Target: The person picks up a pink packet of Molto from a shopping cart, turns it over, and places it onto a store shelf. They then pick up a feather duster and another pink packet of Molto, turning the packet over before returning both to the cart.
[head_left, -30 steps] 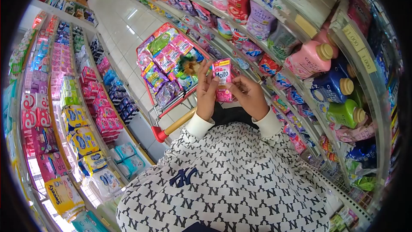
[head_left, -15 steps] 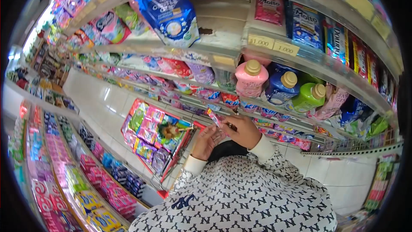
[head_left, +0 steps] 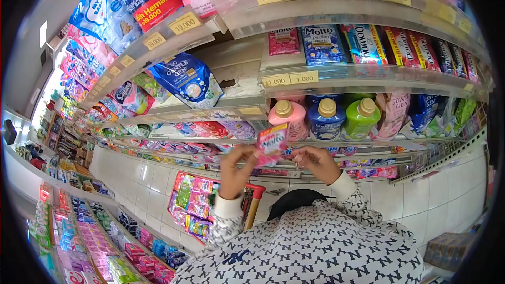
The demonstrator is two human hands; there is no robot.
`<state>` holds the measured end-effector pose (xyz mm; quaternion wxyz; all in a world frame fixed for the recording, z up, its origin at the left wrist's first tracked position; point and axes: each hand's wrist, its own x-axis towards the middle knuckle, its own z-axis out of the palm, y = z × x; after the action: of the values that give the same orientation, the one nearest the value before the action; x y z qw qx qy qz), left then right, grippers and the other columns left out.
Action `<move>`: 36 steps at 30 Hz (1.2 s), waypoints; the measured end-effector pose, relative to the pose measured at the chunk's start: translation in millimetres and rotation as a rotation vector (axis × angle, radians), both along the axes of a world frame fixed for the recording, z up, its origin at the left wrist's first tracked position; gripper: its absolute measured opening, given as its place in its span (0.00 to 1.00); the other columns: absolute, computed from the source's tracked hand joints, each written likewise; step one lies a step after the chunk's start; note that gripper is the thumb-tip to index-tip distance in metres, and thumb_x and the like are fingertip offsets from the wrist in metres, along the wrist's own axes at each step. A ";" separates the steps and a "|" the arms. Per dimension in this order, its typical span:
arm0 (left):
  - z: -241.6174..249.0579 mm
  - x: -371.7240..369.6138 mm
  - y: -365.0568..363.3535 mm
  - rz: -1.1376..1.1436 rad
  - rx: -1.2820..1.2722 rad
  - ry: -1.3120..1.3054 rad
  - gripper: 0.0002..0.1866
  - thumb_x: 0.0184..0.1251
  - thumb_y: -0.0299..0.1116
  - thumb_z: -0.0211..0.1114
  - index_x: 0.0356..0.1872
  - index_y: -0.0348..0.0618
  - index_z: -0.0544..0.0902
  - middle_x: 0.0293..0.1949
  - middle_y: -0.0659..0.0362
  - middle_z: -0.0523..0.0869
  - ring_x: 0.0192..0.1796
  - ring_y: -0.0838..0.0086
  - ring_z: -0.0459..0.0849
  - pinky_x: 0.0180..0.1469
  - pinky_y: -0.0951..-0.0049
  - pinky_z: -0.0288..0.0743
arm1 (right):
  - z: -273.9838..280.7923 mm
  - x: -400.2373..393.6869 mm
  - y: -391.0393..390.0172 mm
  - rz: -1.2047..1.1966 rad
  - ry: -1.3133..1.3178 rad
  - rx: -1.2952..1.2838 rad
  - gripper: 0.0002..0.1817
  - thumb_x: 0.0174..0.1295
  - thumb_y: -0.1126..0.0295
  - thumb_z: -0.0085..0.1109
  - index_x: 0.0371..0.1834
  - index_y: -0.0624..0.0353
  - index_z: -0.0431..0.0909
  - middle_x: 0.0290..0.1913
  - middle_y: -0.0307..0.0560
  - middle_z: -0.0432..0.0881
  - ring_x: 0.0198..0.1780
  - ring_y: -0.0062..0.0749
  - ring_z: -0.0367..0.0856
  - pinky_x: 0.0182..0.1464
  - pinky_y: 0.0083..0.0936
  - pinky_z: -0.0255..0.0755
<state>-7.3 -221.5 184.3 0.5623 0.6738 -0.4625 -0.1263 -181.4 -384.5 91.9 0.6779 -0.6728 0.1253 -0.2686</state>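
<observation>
Both hands, left hand [head_left: 235, 171] and right hand [head_left: 317, 162], hold up a small pink Molto sachet [head_left: 271, 140] before shelved pink [head_left: 289, 117], blue [head_left: 325, 118] and green bottles [head_left: 360, 118].

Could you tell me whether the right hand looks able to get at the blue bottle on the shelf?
Probably yes: the right hand is just below the blue bottle, with nothing between them, though its fingers pinch the pink sachet.
</observation>
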 end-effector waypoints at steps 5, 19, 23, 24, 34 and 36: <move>99.0 45.3 -27.8 0.070 -0.025 -0.158 0.06 0.66 0.29 0.66 0.39 0.38 0.83 0.30 0.67 0.82 0.32 0.86 0.75 0.34 0.82 0.68 | -37.3 -15.1 6.2 0.169 0.274 -0.328 0.17 0.66 0.57 0.62 0.48 0.59 0.82 0.38 0.45 0.86 0.34 0.28 0.82 0.41 0.23 0.75; 139.4 136.4 -176.7 -0.459 0.145 0.237 0.14 0.69 0.31 0.64 0.53 0.39 0.78 0.49 0.60 0.83 0.49 0.78 0.81 0.53 0.75 0.75 | -78.1 -38.6 27.8 0.407 0.532 -0.292 0.28 0.64 0.46 0.60 0.52 0.62 0.79 0.41 0.53 0.85 0.42 0.36 0.84 0.47 0.29 0.76; 146.4 113.4 -199.3 -0.292 0.088 0.172 0.20 0.66 0.30 0.66 0.58 0.39 0.77 0.52 0.57 0.84 0.51 0.72 0.83 0.53 0.71 0.78 | -82.5 -42.1 30.9 0.373 0.493 -0.305 0.28 0.64 0.46 0.61 0.51 0.63 0.80 0.41 0.53 0.85 0.42 0.36 0.84 0.46 0.29 0.76; 144.8 113.3 -207.1 -0.264 0.066 0.110 0.20 0.65 0.30 0.66 0.58 0.38 0.77 0.51 0.56 0.84 0.49 0.71 0.83 0.50 0.71 0.79 | -85.5 -42.2 31.4 0.356 0.479 -0.306 0.28 0.64 0.46 0.61 0.50 0.62 0.81 0.41 0.54 0.85 0.42 0.38 0.84 0.46 0.30 0.76; 130.9 112.8 -182.8 -0.256 0.303 -0.313 0.28 0.62 0.39 0.70 0.60 0.36 0.75 0.45 0.54 0.85 0.43 0.73 0.82 0.46 0.72 0.76 | -93.8 -47.2 34.3 0.312 0.495 -0.233 0.27 0.63 0.46 0.62 0.50 0.60 0.81 0.40 0.52 0.85 0.42 0.37 0.84 0.47 0.30 0.76; 134.4 102.5 -170.5 -0.280 0.317 -0.319 0.32 0.58 0.42 0.72 0.63 0.38 0.74 0.43 0.55 0.84 0.42 0.74 0.82 0.45 0.73 0.76 | -97.5 -46.7 33.7 0.307 0.501 -0.241 0.26 0.63 0.46 0.62 0.50 0.60 0.81 0.40 0.51 0.85 0.42 0.36 0.84 0.47 0.29 0.75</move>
<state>95.2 -392.0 318.8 0.3467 0.6943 -0.6085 -0.1658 -228.1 -350.9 -5.6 0.5738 -0.8046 0.1527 -0.0019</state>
